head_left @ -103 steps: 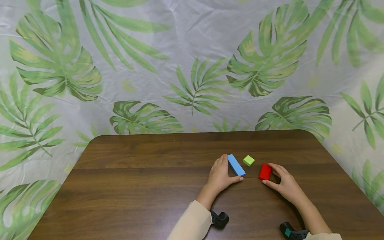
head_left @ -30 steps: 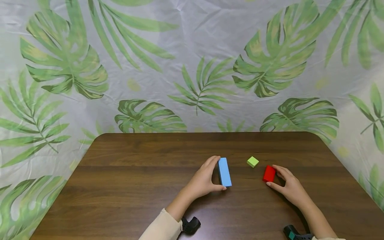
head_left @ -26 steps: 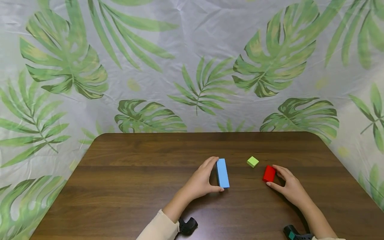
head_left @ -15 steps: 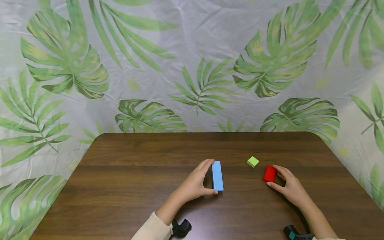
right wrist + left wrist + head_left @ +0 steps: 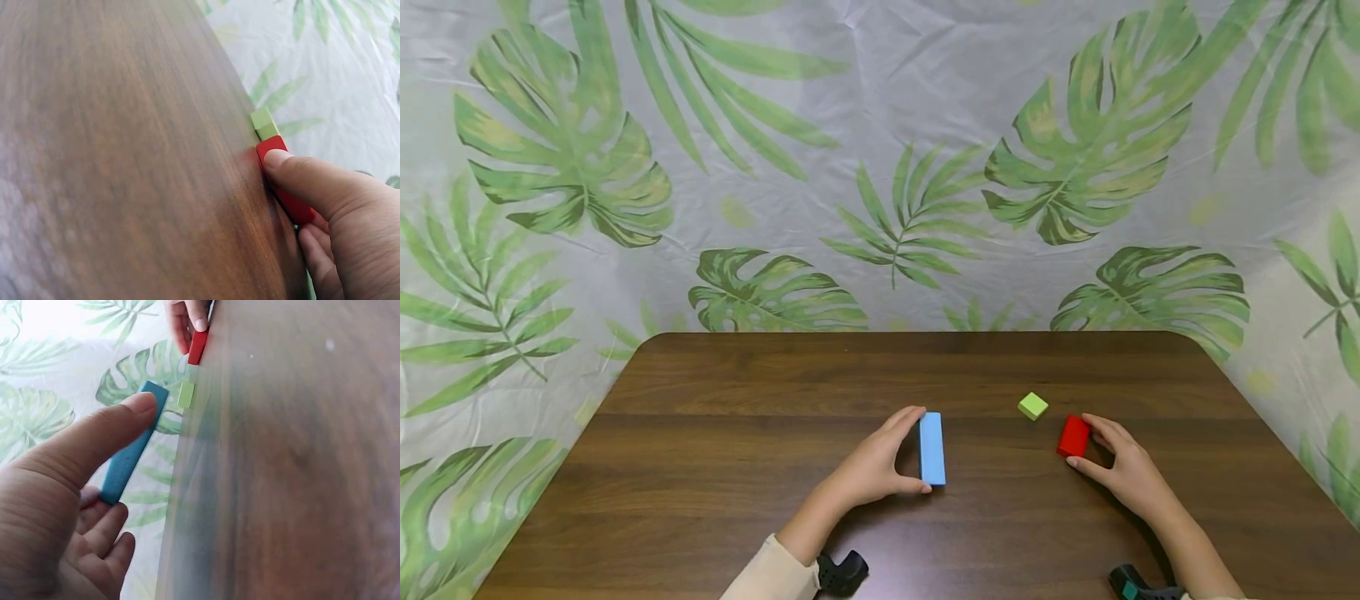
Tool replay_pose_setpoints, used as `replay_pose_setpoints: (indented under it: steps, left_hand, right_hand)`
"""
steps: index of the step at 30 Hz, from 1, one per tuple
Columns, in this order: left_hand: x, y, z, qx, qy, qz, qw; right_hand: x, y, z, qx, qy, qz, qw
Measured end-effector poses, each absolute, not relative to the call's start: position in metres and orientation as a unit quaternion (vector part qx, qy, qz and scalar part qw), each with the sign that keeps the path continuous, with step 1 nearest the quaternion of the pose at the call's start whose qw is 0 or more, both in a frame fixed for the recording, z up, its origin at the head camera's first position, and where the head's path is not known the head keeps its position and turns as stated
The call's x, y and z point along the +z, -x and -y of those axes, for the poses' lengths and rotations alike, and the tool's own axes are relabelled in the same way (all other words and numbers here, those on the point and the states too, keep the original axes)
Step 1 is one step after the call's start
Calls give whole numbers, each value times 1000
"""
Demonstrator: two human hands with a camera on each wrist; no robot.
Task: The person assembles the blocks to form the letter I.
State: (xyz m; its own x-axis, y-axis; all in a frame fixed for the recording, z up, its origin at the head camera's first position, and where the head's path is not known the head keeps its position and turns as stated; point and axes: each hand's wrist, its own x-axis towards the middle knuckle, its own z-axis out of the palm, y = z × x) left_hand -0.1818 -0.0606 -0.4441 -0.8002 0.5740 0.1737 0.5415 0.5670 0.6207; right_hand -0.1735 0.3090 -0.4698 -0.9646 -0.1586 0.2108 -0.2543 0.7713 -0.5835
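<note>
A long blue block (image 5: 932, 448) is pinched end to end by my left hand (image 5: 872, 467), thumb at the near end and fingers at the far end. In the left wrist view the blue block (image 5: 132, 455) spans from thumb to fingertips. To the right, my right hand (image 5: 1123, 467) pinches a shorter red block (image 5: 1073, 435) between thumb and fingers. The right wrist view shows the thumb across one end of the red block (image 5: 289, 197). A small light green block (image 5: 1033, 406) lies on the table behind and between the two hands, nearer the red block.
The brown wooden table (image 5: 737, 467) has rounded far corners. Behind it hangs a leaf-printed cloth (image 5: 820, 167). A black wrist device (image 5: 842, 575) sits at the left wrist and another black device (image 5: 1138, 583) at the right one.
The left hand has carried the blue block leftward and toward the near side, away from the green block, and turned it to lie nearly straight front-to-back. The right hand and red block stay in place.
</note>
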Motion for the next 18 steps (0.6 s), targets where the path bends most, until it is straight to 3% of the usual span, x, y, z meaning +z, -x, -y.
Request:
replay_pose_setpoints:
  steps: [18]
  left_hand:
    - [-462,191,70,344,-301,-887,60]
  right_hand:
    - [-470,174,-309,319,-108,939,70]
